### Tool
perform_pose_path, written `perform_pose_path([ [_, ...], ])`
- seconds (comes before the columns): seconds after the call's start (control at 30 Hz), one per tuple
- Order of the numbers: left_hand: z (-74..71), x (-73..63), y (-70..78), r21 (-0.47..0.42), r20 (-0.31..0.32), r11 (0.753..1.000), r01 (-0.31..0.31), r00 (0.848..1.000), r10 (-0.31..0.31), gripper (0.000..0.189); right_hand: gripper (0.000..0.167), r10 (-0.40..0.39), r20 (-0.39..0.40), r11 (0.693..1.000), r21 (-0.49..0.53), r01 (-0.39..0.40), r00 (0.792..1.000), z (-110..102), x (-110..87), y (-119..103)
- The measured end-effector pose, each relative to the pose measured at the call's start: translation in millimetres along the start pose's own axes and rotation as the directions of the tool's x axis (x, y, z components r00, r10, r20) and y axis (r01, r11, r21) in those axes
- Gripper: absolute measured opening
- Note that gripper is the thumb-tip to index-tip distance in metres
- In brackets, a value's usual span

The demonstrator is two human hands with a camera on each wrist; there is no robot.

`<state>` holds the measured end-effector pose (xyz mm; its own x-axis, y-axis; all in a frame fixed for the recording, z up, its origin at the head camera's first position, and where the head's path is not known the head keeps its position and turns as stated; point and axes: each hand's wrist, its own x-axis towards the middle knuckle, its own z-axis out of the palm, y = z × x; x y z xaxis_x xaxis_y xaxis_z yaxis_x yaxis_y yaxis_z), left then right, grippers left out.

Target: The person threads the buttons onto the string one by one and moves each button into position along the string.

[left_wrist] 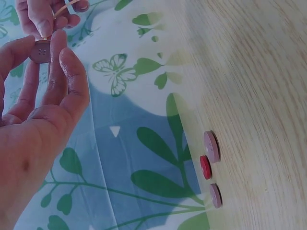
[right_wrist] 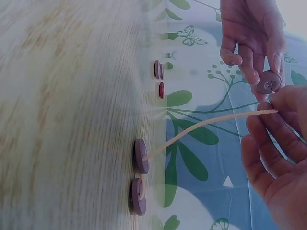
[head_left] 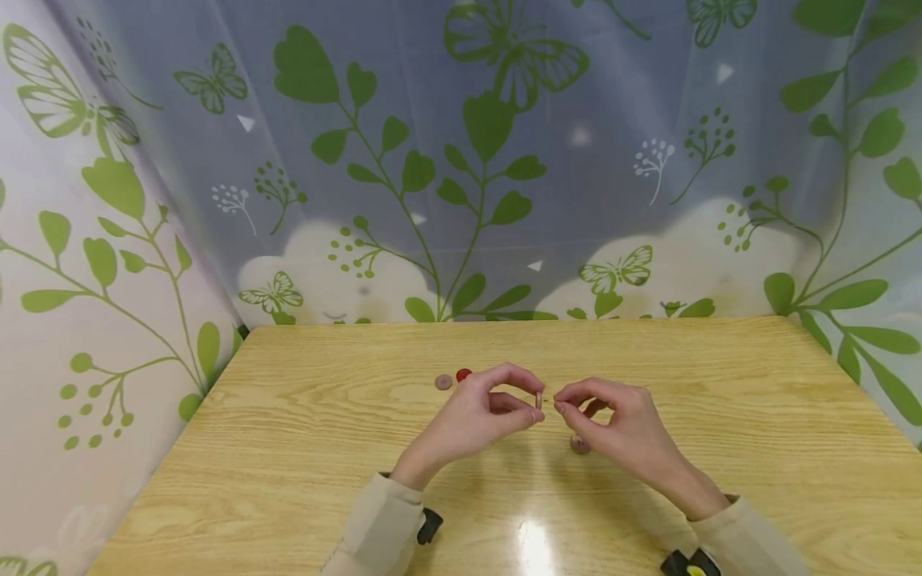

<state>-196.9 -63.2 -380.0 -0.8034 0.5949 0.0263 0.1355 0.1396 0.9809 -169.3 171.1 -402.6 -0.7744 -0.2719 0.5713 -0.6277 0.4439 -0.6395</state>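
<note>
My left hand (head_left: 479, 412) pinches a mauve-brown button (left_wrist: 40, 51) by its rim between thumb and fingers, raised above the table. Several small holes show in its face. Close on the right, my right hand (head_left: 637, 424) pinches a pale cord (right_wrist: 206, 122) near its end, which points at the button. In the right wrist view the cord runs down to a mauve button (right_wrist: 141, 155) and on to another mauve button (right_wrist: 138, 196) on the tabletop. The fingers partly cover where the cord's tip meets the held button.
Loose on the wooden table (head_left: 324, 480), left of the hands, lie a red button (left_wrist: 206, 166) and two mauve buttons, one nearer (left_wrist: 211, 146) and one smaller (left_wrist: 216, 195). A patterned curtain (head_left: 403, 200) hangs along the table's back edge and its sides.
</note>
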Motion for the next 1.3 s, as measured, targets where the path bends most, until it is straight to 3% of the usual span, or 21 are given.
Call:
perform_pose_path([
  [1.3, 2.6, 0.8, -2.4, -0.018, 0.022, 1.0, 0.013, 1.0, -0.013, 0.027, 0.02, -0.008, 0.018, 0.999, 0.041, 0.008, 1.0, 5.6, 0.1, -0.5],
])
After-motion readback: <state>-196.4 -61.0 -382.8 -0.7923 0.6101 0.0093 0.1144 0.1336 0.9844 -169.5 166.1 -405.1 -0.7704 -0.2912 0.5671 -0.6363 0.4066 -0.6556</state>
